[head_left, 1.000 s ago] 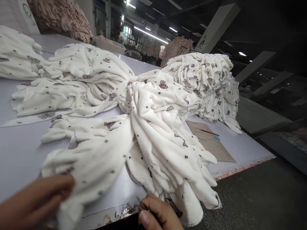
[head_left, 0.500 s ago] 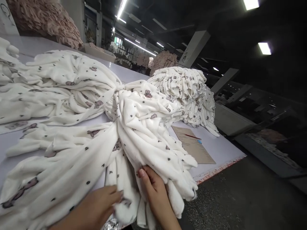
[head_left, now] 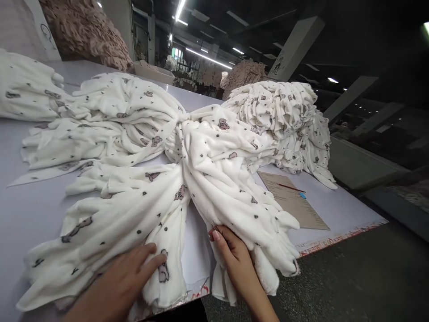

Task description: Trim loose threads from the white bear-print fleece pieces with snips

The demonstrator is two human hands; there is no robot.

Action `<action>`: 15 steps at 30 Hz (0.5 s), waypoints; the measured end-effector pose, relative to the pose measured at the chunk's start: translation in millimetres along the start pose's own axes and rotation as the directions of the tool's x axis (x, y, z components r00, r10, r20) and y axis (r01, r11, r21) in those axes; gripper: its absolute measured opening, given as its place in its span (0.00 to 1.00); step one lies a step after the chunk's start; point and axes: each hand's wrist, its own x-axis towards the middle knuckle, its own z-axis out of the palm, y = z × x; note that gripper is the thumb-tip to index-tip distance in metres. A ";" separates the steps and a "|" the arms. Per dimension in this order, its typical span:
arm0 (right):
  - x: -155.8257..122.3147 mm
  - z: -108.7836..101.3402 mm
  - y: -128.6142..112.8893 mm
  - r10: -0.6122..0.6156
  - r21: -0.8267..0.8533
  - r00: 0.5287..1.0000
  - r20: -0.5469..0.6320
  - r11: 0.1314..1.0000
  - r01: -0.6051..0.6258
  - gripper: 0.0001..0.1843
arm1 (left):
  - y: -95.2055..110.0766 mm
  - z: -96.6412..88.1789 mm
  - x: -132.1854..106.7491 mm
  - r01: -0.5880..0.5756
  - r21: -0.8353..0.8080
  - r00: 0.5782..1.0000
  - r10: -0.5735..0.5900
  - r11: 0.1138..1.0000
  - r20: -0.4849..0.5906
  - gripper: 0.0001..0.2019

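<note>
Pressing lightly with fingers spread, your left hand (head_left: 136, 266) rests on the bear-print cloth (head_left: 114, 214), its fingertips at the narrow strip (head_left: 176, 237) that hangs toward the near edge; it grips nothing that shows. Your right hand (head_left: 234, 257) is at the inner edge of the right-hand bunch (head_left: 217, 197), thumb and forefinger close together; whether they pinch fabric or something small, you can't tell from here. Half a second ago both hands were near each other, with the strip beside the right bunch. Now your left hand has moved away and the strip lies over against the left folds, so bare table (head_left: 197, 241) shows between them. That seems to leave the two sides better separated to work on, with your right hand staying by its bunch. Farther up, the cloth gathers into a tight waist (head_left: 182, 118). Beyond the right bunch lie a brown sheet (head_left: 298, 208) with a red pencil (head_left: 291, 187) and a ruffled pile (head_left: 275, 105) of the same print.
</note>
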 end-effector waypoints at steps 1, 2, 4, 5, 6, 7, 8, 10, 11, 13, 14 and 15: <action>-1.4 0.2 -2.3 0.004 -0.010 1.000 0.013 1.000 -0.004 0.16 | 7.5 -0.1 5.7 0.033 -0.006 0.999 -0.032 0.999 0.040 0.32; -3.2 0.4 -4.7 0.012 -0.022 0.999 0.030 1.000 -0.011 0.16 | 13.7 -1.9 11.5 0.075 -0.040 0.995 -0.072 0.996 0.067 0.28; -8.6 1.4 -9.2 0.024 -0.036 0.997 0.077 0.999 -0.022 0.17 | 22.6 -9.8 21.6 0.175 -0.229 0.983 -0.156 0.958 0.099 0.21; -12.4 2.4 -10.7 0.020 -0.030 0.994 0.112 0.999 -0.017 0.16 | 26.0 -14.9 25.3 0.228 -0.376 0.973 -0.199 0.898 0.115 0.15; -16.7 4.1 -11.4 0.004 -0.011 0.988 0.156 1.000 -0.002 0.15 | 28.8 -20.1 27.8 0.269 -0.534 0.963 -0.230 0.801 0.140 0.09; -21.5 6.5 -11.2 -0.031 0.017 0.982 0.187 0.999 0.028 0.14 | 31.4 -24.7 29.2 0.305 -0.678 0.950 -0.259 0.669 0.172 0.05; -26.6 9.8 -10.2 -0.060 0.040 0.977 0.205 0.998 0.053 0.14 | 33.9 -28.1 29.7 0.335 -0.783 0.935 -0.284 0.524 0.211 0.05; -36.0 18.9 -6.6 -0.113 0.043 0.974 0.198 0.993 0.106 0.20 | 38.8 -30.8 29.1 0.374 -0.879 0.907 -0.313 0.294 0.281 0.08; -39.9 24.4 -4.7 -0.133 0.018 0.976 0.173 0.991 0.132 0.22 | 41.1 -30.2 28.8 0.369 -0.892 0.903 -0.328 0.263 0.277 0.09; -44.8 35.3 -3.2 -0.176 -0.046 0.977 0.122 0.982 0.182 0.17 | 44.6 -27.2 29.6 0.281 -0.876 0.916 -0.383 0.393 0.121 0.08; -45.6 40.0 -4.0 -0.203 -0.058 0.973 0.109 0.976 0.210 0.14 | 45.5 -25.9 31.2 0.204 -0.837 0.921 -0.390 0.508 -0.013 0.07; -45.3 43.6 -5.9 -0.229 -0.048 0.968 0.100 0.971 0.235 0.11 | 45.5 -25.2 33.6 0.140 -0.784 0.921 -0.370 0.605 -0.121 0.07</action>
